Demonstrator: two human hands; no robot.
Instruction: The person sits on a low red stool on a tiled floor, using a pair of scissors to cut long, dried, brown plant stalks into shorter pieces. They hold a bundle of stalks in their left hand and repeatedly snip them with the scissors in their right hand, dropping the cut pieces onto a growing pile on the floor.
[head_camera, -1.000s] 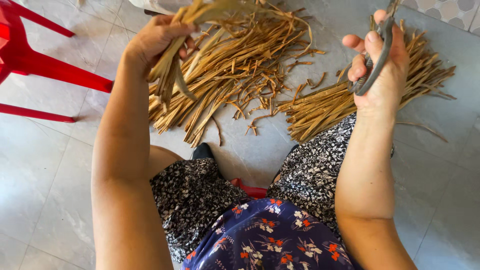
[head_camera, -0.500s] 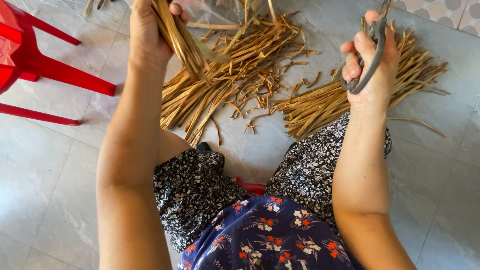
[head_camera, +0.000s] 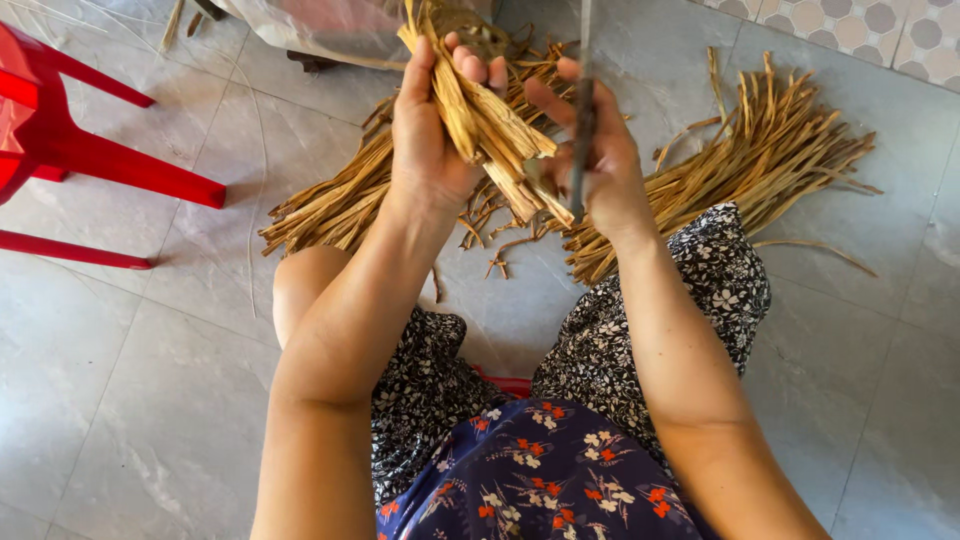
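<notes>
Head view: left hand (head_camera: 430, 140) is clenched round a bundle of dry tan strips (head_camera: 480, 120) held up at 12 o'clock, and right hand (head_camera: 600, 165) grips a thin dark blade (head_camera: 583, 120) w/ its edge touching the bundle's lower end, so a slip could nick the left fingers or let strips drop, esp. as the ends splay unevenly. Round about: loose strip pile (head_camera: 340, 200) on the floor at 10 o'clock, another pile (head_camera: 780, 150) at 2, red plastic chair (head_camera: 70, 150) at 9, well apart; knees in floral cloth (head_camera: 700, 290) sit just under the work, w/ little room for the blade to pass.
</notes>
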